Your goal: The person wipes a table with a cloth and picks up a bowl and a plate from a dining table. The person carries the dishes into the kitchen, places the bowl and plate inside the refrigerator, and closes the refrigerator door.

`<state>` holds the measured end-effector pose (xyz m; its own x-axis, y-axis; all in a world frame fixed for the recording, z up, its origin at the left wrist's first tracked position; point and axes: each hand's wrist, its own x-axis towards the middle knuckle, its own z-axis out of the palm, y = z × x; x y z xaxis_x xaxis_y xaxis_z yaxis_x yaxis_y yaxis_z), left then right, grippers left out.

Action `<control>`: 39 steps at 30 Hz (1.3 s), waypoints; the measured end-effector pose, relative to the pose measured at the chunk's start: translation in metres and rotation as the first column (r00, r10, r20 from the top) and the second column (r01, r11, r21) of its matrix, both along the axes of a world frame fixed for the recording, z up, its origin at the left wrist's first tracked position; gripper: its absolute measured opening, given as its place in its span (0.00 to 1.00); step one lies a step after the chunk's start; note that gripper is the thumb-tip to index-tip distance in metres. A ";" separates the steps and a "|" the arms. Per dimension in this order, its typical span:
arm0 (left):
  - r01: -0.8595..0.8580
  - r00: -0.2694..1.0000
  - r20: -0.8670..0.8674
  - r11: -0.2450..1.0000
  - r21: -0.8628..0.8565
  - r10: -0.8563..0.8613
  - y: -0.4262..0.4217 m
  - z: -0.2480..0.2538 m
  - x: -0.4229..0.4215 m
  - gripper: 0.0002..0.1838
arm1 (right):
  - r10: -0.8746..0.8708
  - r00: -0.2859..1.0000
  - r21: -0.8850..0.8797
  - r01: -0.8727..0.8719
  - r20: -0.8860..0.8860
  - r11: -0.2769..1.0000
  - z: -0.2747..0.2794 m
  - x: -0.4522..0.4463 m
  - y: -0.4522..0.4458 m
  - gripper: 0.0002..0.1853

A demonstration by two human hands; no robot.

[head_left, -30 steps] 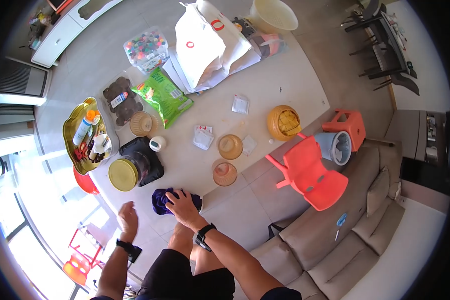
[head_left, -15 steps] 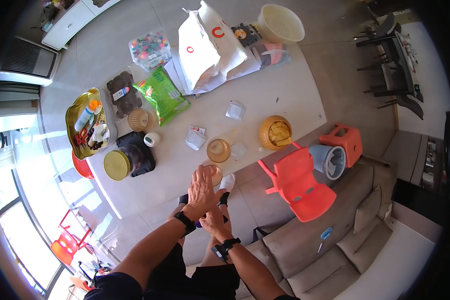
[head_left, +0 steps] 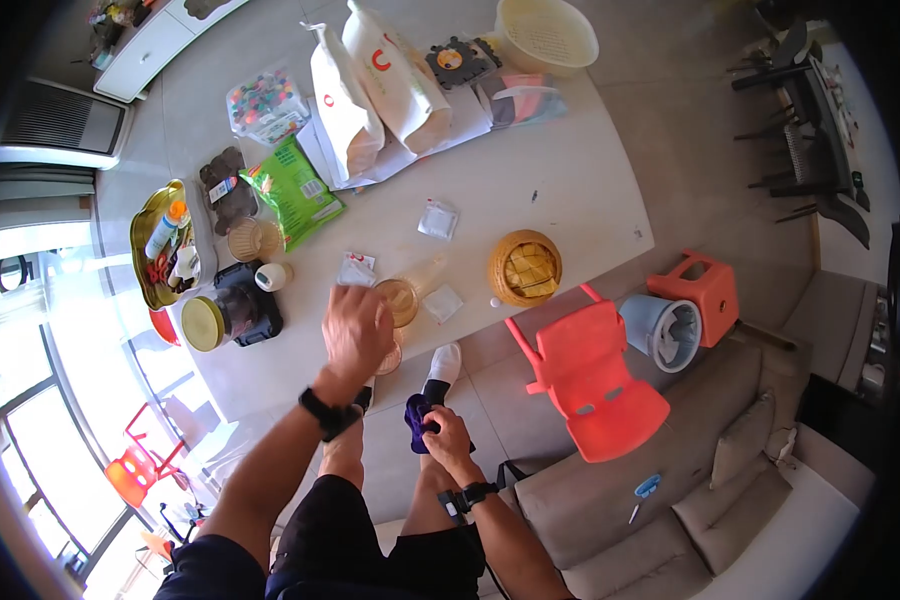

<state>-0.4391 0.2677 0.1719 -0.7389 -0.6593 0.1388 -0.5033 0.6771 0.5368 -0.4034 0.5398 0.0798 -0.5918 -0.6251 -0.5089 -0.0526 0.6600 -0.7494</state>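
Over the near table edge is my left hand [head_left: 358, 330], back upward. Its fingers point down and are partly hidden and blurred, so what they hold, if anything, cannot be made out. An amber glass cup [head_left: 398, 302] stands just right of it, and a second cup [head_left: 388, 358] is partly behind it. Lower right, my right hand [head_left: 450, 438] is closed on a bunched dark purple cloth [head_left: 417, 424], above my leg and away from the table. White packets [head_left: 357, 269] lie beyond my left hand.
On the table [head_left: 590, 190] are a woven basket [head_left: 525, 268], a green snack bag [head_left: 292, 192], white paper bags [head_left: 395, 80], a gold tray [head_left: 142, 245] and a yellow-lidded jar [head_left: 203, 323]. A red chair [head_left: 600, 385], a bin [head_left: 660, 333] and a sofa [head_left: 595, 490] stand to the right.
My hands came together with the cloth half a second ago and are now apart. My left hand is further up and left; my right hand keeps the cloth, lower right. The view has shifted.
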 end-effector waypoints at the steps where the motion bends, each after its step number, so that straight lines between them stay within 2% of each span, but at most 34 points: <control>1: -0.002 0.998 0.068 1.000 -0.009 0.002 -0.009 -0.004 -0.017 0.02 | -0.001 1.000 -0.010 0.001 -0.024 1.000 0.001 -0.003 0.004 0.09; 3: 0.025 0.968 0.247 0.997 0.076 -0.043 -0.021 -0.020 -0.050 0.03 | -0.013 1.000 0.000 0.013 0.015 1.000 0.010 -0.012 0.010 0.10; 5: 0.119 0.847 0.507 0.987 0.105 -0.156 -0.024 -0.046 -0.078 0.07 | -0.026 0.998 0.011 0.025 0.056 1.000 0.016 -0.019 0.018 0.11; 6: 0.124 0.844 0.512 0.987 0.101 -0.159 -0.022 -0.050 -0.093 0.07 | -0.040 0.996 0.027 0.038 0.077 0.999 0.018 -0.022 0.022 0.11; 8: 0.131 0.652 0.709 0.961 0.244 -0.269 -0.015 -0.055 -0.118 0.09 | -0.064 0.992 0.038 0.060 0.105 0.997 0.015 -0.024 0.033 0.11; 9: 0.138 0.644 0.715 0.961 0.240 -0.271 -0.012 -0.064 -0.121 0.09 | -0.075 0.993 0.040 0.071 0.092 0.997 0.013 -0.024 0.039 0.11; 11: 0.165 0.707 0.673 0.976 0.143 -0.218 -0.006 -0.082 -0.126 0.12 | -0.095 0.992 0.040 0.092 0.088 0.995 0.009 -0.024 0.051 0.11; 15: 0.189 0.767 0.608 0.978 0.087 -0.202 -0.006 -0.108 -0.125 0.14 | -0.154 0.983 0.081 0.146 0.105 0.986 0.009 -0.032 0.061 0.11; 17: 0.184 0.785 0.551 0.956 0.227 -0.282 -0.012 -0.106 -0.125 0.12 | -0.185 0.973 0.117 0.170 0.136 0.978 0.013 -0.037 0.060 0.11; 18: 0.187 0.782 0.558 0.958 0.219 -0.280 -0.017 -0.106 -0.123 0.12 | -0.176 0.963 0.108 0.157 0.203 0.982 0.016 -0.044 0.054 0.16; 19: 0.116 0.804 0.528 0.942 0.315 -0.275 -0.024 -0.107 -0.120 0.13 | -0.162 0.949 0.098 0.140 0.270 0.985 0.019 -0.050 0.048 0.22; 20: 0.044 0.826 0.497 0.911 0.411 -0.265 -0.030 -0.108 -0.116 0.13 | -0.158 0.948 0.092 0.138 0.277 0.986 0.023 -0.054 0.040 0.22; 22: 0.005 0.864 0.448 0.895 0.447 -0.228 -0.040 -0.113 -0.103 0.14 | -0.092 0.983 0.022 0.089 0.156 0.996 0.032 -0.063 0.015 0.35; 23: -0.027 0.899 0.394 0.871 0.490 -0.194 -0.043 -0.116 -0.097 0.15 | -0.087 0.983 0.018 0.085 0.160 0.996 0.038 -0.068 0.000 0.35; 25: -0.042 0.906 0.381 0.860 0.508 -0.181 -0.047 -0.110 -0.093 0.15 | 0.162 0.987 -0.213 -0.163 -0.020 0.963 0.055 -0.085 -0.038 0.43; 26: -0.051 0.915 0.364 0.847 0.529 -0.172 -0.048 -0.108 -0.090 0.15 | 0.169 0.985 -0.214 -0.169 -0.017 0.962 0.064 -0.093 -0.055 0.43; 28: -0.049 0.929 0.331 0.829 0.557 -0.168 -0.051 -0.109 -0.086 0.15 | 0.418 0.874 -0.045 -0.441 -0.249 0.896 0.075 -0.106 -0.089 0.41; 29: -0.036 0.941 0.294 0.810 0.585 -0.170 -0.051 -0.111 -0.085 0.15 | 0.426 0.870 -0.047 -0.450 -0.247 0.892 0.073 -0.109 -0.101 0.41; 31: -0.027 0.943 0.283 0.807 0.590 -0.175 -0.054 -0.113 -0.083 0.15 | 0.439 0.813 0.053 -0.456 -0.382 0.889 0.066 -0.113 -0.120 0.41; 39: -0.070 0.964 0.240 0.766 0.639 -0.113 -0.051 -0.109 -0.076 0.14 | 0.437 0.758 0.072 -0.463 -0.485 0.883 0.051 -0.116 -0.135 0.32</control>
<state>-0.5151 0.2167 0.0630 -0.7021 -0.5099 -0.4970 -0.6698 0.2361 0.7040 -0.5193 0.4045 0.1307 -0.3929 -0.8972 -0.2016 -0.6898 0.4326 -0.5806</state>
